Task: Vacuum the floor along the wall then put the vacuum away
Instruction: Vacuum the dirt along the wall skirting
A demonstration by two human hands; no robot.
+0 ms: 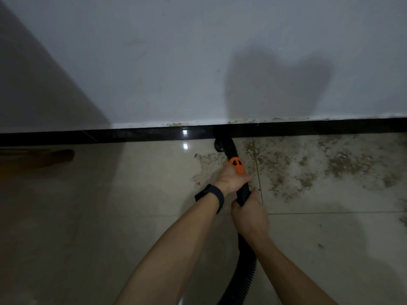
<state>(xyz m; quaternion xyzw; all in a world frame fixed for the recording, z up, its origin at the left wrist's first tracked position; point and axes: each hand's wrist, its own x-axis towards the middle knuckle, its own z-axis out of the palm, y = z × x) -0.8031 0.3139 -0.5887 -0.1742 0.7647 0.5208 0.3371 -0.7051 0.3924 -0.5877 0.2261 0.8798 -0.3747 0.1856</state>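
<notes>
With my left hand [231, 180] and right hand [250, 214] both clenched round the black-and-orange plastic vacuum wand [239, 170], nozzle at the far black skirting [132, 134], I'd sweep slowly right (brown grit [308, 168] remains).

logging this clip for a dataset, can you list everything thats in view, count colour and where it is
vacuum wand: one, black with an orange section, nozzle end on the floor against the baseboard, centre of view
vacuum hose: one, black, ribbed, trailing from the wand down to the bottom edge
dirt: scattered patches, brown, on the floor right of the nozzle, some along the top of the baseboard
baseboard: one strip, glossy black, along the foot of the wall
wall: one, white, upper half of view, shadowed at left
floor: beige glossy tiles, lower half
wristband: one, black, on the left wrist
left hand: gripping the wand just below the orange section
right hand: gripping the wand lower down, where the hose begins
</notes>
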